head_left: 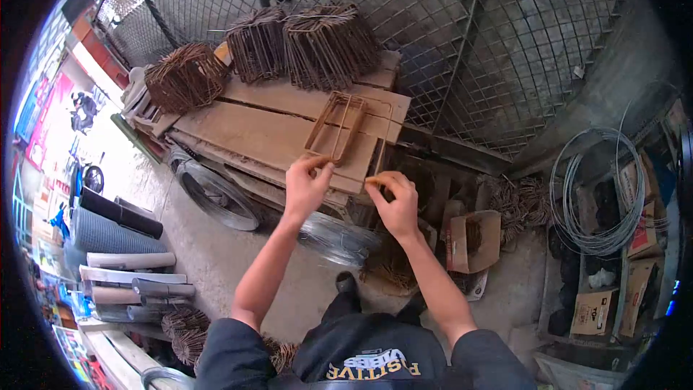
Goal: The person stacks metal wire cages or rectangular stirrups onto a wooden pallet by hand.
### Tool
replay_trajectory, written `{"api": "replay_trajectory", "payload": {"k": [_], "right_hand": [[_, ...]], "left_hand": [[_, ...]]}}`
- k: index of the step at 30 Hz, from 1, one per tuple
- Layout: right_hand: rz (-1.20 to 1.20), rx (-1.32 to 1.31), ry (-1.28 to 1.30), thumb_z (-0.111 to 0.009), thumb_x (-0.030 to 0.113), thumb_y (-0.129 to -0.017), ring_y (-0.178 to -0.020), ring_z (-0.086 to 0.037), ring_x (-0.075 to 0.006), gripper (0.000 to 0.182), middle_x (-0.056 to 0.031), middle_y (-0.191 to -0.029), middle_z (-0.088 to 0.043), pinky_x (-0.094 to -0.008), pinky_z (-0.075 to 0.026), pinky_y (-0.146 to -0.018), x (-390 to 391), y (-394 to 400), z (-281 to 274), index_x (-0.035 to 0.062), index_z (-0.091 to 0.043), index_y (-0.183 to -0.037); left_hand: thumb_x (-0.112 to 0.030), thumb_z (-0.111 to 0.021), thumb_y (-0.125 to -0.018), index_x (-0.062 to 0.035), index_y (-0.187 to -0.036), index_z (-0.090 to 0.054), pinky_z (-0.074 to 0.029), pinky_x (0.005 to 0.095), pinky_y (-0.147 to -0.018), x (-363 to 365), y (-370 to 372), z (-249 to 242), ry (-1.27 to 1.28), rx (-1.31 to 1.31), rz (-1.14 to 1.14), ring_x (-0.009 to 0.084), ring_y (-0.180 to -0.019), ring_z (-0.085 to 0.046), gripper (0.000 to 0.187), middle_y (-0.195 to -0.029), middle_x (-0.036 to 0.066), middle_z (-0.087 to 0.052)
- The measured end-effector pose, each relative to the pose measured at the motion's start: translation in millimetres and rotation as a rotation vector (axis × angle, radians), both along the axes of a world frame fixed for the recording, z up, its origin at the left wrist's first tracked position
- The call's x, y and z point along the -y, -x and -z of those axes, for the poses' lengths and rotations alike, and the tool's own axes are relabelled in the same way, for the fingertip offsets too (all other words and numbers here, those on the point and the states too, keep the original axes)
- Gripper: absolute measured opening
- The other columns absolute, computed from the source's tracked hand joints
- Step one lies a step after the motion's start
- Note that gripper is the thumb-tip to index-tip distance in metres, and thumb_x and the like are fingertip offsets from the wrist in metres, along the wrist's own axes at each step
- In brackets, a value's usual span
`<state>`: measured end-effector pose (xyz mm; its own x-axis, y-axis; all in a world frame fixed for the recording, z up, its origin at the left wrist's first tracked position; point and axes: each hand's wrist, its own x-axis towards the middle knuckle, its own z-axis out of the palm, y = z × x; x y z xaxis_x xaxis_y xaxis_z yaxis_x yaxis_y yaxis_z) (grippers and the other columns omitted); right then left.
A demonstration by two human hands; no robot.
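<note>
- Closest, 6 o'clock: my dark printed shirt, with a shoe just ahead at 12.
- 9 o'clock, low: rusty wire bundle near the floor.
- Just left of 12, low: shiny wire coil by the bench's near edge.
- 12 o'clock: my right hand, thumb and fingertips narrow, at the bench's near right corner; can't tell if anything is pinched there.
- Just left of 12: my left hand, thumb and forefinger narrow, right at the near end of the wire frame; can't tell how firm the hold is.
- 12 o'clock, just past my left fingers: rusty wire frame, bent into long rectangles, lying over the planks, long sides running away from me.
- Under it: plank bench, dusty, stretching off toward 11.
- 1 o'clock, low: open cardboard box, rusty stuff inside.
- Between 10 and 11: big wire coil below the bench.
- 10 o'clock: mesh rolls, piled lengthwise.
- 2 o'clock: loose grey wire loops above more boxes.
- 11 to 12, bench's far side: three stacks of rusty wire frames, side by side.
- Behind those: mesh fence, concrete wall past it.
- Farthest, between 10 and 11: motorbike outside in bright light.
</note>
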<state>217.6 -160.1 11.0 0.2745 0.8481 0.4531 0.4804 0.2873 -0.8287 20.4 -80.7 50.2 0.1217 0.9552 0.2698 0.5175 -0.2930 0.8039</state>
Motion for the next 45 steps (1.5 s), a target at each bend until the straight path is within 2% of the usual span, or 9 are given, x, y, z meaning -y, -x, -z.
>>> {"api": "replay_trajectory", "payload": {"k": [3,5,6,8,9,12,32,40,45], "right_hand": [[-0.021,0.048,0.021,-0.078,0.019,-0.087,-0.095,-0.067,-0.0266,0.012,-0.0057,-0.100,-0.073,-0.0398,-0.044,-0.086,-29.2,15.5,-5.4,0.0122,-0.079,-0.097],[-0.031,0.048,0.036,-0.078,0.020,-0.087,-0.095,-0.067,-0.0273,0.013,-0.0062,-0.100,-0.073,-0.0402,-0.044,-0.086,-48.2,24.5,-3.4,0.0120,-0.079,-0.097],[-0.038,0.045,0.050,-0.078,0.021,-0.087,-0.096,-0.067,-0.0280,0.014,-0.0066,-0.101,-0.073,-0.0405,-0.044,-0.086,-58.3,28.0,0.2,0.0119,-0.079,-0.097],[-0.056,0.034,0.060,-0.077,0.022,-0.088,-0.096,-0.067,-0.0292,0.015,-0.0077,-0.103,-0.073,-0.0409,-0.043,-0.087,-73.0,33.6,9.1,0.0120,-0.079,-0.098],[-0.049,0.081,0.086,-0.076,0.023,-0.088,-0.097,-0.067,-0.0292,0.015,-0.0080,-0.104,-0.073,-0.0410,-0.043,-0.087,-76.8,36.3,12.0,0.0123,-0.079,-0.099],[-0.030,0.139,0.107,-0.074,0.023,-0.090,-0.100,-0.067,-0.0287,0.015,-0.0085,-0.105,-0.073,-0.0410,-0.042,-0.088,-83.0,40.4,16.5,0.0126,-0.079,-0.100],[-0.142,0.037,0.220,-0.072,0.019,-0.091,-0.101,-0.068,-0.0345,0.022,-0.0141,-0.110,-0.070,-0.0451,-0.050,-0.093,-78.0,38.6,2.2,0.0096,-0.077,-0.111],[-0.142,-0.095,0.246,-0.072,0.016,-0.094,-0.091,-0.070,-0.0274,0.023,-0.0142,-0.108,-0.069,-0.0374,-0.055,-0.079,-7.8,-6.6,16.6,0.0064,-0.074,-0.115],[0.052,-0.164,0.408,-0.068,0.017,-0.100,-0.080,-0.065,-0.0213,0.019,-0.0103,-0.103,-0.068,-0.0359,-0.054,-0.073,67.2,-59.3,87.0,0.0072,-0.075,-0.115]], "left_hand": [[-0.020,-0.074,-0.086,-0.0036,-0.104,-0.079,-0.052,0.0361,-0.069,-38.1,16.2,2.0,-0.026,-0.017,-0.015,0.0244,-0.070,-0.066,0.025,-0.085,0.018,-0.071],[-0.020,-0.072,-0.088,0.0011,-0.105,-0.078,-0.052,0.0304,-0.068,-63.0,25.3,12.2,-0.013,-0.063,-0.029,0.0139,-0.075,-0.069,0.028,-0.085,0.016,-0.075],[-0.020,-0.072,-0.088,0.0011,-0.105,-0.078,-0.052,0.0304,-0.068,-72.6,27.9,14.0,-0.010,-0.062,-0.028,0.0139,-0.075,-0.069,0.028,-0.085,0.016,-0.075],[-0.020,-0.070,-0.086,0.0002,-0.104,-0.079,-0.055,0.0339,-0.074,-85.9,32.2,21.1,-0.010,-0.147,-0.054,0.0210,-0.081,-0.074,0.028,-0.088,0.020,-0.076],[-0.020,-0.070,-0.084,-0.0011,-0.104,-0.079,-0.056,0.0383,-0.078,-89.3,32.7,25.3,-0.136,-0.208,-0.057,0.0308,-0.087,-0.075,0.028,-0.093,0.023,-0.075],[-0.020,-0.070,-0.084,-0.0022,-0.102,-0.080,-0.056,0.0411,-0.082,-91.0,31.6,33.4,-0.114,-0.242,-0.107,0.0369,-0.088,-0.073,0.028,-0.094,0.023,-0.074],[-0.025,-0.071,-0.088,-0.0055,-0.101,-0.080,-0.055,0.0452,-0.087,-84.8,34.1,29.3,-0.129,-0.317,-0.157,0.0387,-0.095,-0.071,0.025,-0.099,0.021,-0.073],[-0.012,-0.071,-0.091,-0.0038,-0.119,-0.070,-0.052,0.0409,-0.086,-17.0,-12.6,27.4,-0.397,-0.248,-0.161,0.0307,-0.096,-0.066,0.029,-0.106,0.014,-0.068],[-0.002,-0.071,-0.088,-0.0075,-0.121,-0.070,-0.050,0.0408,-0.089,70.7,-69.5,75.9,-0.273,-0.074,0.196,0.0312,-0.102,-0.063,0.033,-0.110,0.013,-0.066]]}}
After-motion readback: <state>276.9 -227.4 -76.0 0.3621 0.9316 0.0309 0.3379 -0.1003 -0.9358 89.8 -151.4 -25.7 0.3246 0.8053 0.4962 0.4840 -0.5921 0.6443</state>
